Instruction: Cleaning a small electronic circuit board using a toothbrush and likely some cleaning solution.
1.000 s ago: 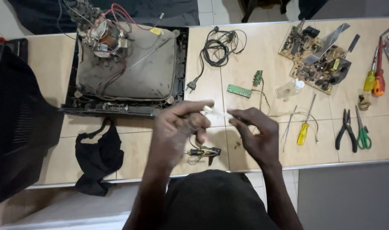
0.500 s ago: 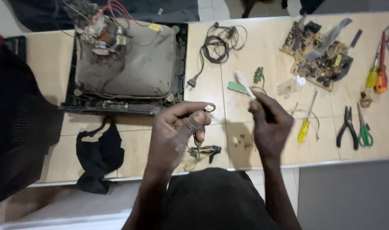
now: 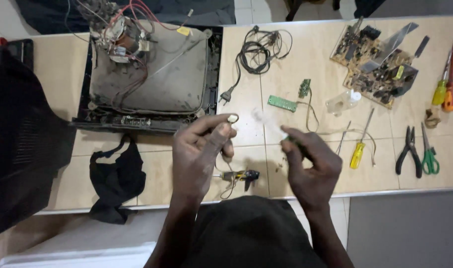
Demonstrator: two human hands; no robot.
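Pale blurred strip point(image 3: 266, 121) pinched in nearly closed right hand point(image 3: 311, 166).

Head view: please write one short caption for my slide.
Two bare hands, left hand and right hand, work above a tiled table beside an opened old television and scattered tools.

Even, fairly bright light falls from above on the pale table point(image 3: 306, 74), with only soft, short shadows under the tools. A mild sheen lies on the table surface right of the coiled black cable point(image 3: 258, 47). The right hand point(image 3: 311, 166) is smeared by motion blur, and the whitish thing at its fingertips, just below the cable, is a streak too blurred to identify. Left of the cable, the dark casing point(image 3: 23, 139) loses all detail.
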